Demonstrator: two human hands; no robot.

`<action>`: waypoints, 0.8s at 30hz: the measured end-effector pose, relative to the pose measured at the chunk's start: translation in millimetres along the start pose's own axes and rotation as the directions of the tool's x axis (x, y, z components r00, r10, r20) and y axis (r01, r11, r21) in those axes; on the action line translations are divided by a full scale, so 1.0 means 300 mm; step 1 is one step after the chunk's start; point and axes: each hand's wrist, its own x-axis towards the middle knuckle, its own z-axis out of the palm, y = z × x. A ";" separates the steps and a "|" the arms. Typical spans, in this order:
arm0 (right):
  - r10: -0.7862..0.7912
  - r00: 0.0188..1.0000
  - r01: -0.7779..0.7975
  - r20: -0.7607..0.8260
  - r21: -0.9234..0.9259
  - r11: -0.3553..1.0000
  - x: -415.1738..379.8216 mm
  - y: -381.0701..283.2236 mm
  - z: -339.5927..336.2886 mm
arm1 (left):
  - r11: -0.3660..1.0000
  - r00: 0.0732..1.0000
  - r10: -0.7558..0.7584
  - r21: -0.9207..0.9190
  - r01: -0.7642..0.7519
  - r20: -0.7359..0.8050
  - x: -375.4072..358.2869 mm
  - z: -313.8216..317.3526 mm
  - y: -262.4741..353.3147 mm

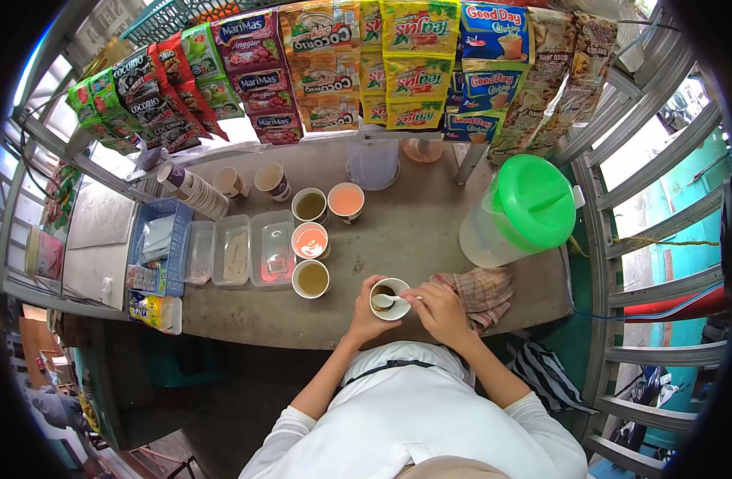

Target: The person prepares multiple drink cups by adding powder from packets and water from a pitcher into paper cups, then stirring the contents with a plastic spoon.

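Note:
My left hand (368, 318) is wrapped round a paper cup (391, 312) near the front edge of the table. Dark liquid shows inside the cup. In my right hand (441, 310) is the handle of a white plastic spoon (393, 298), its bowl end down in that cup. A checked cloth (487, 294) lies crumpled just right of my right hand. To the left stand several filled cups: a greenish-brown drink (311, 279) nearest, a pink drink (310, 240) behind it, and another orange-pink drink (346, 199) farther back.
A clear pitcher with a green lid (534, 195) stands at right. Clear plastic boxes (236, 249), a blue basket (174, 231) and stacked paper cups (192, 190) sit at left. Drink sachets (418, 68) hang across the back. Metal bars (661, 279) edge the right side.

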 end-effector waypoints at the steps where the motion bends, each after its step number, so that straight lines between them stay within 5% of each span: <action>1: -0.061 0.998 0.061 -0.024 -0.031 0.998 -0.005 -0.002 0.007 | 1.000 1.000 0.017 0.012 -0.017 -0.002 0.000 -0.006 0.002; 9: -0.112 0.990 0.109 0.081 0.042 0.993 -0.033 -0.001 -0.014 | 0.998 1.000 0.003 -0.062 -0.005 -0.030 0.002 -0.024 -0.004; 12: -0.103 0.993 0.103 0.053 -0.001 0.995 -0.029 0.004 -0.017 | 0.993 0.994 0.107 0.057 -0.105 -0.031 0.008 -0.027 0.011; 24: -0.121 0.987 0.121 0.102 0.008 0.993 -0.015 0.002 -0.043 | 1.000 0.999 0.026 -0.009 -0.026 -0.029 0.016 -0.019 0.020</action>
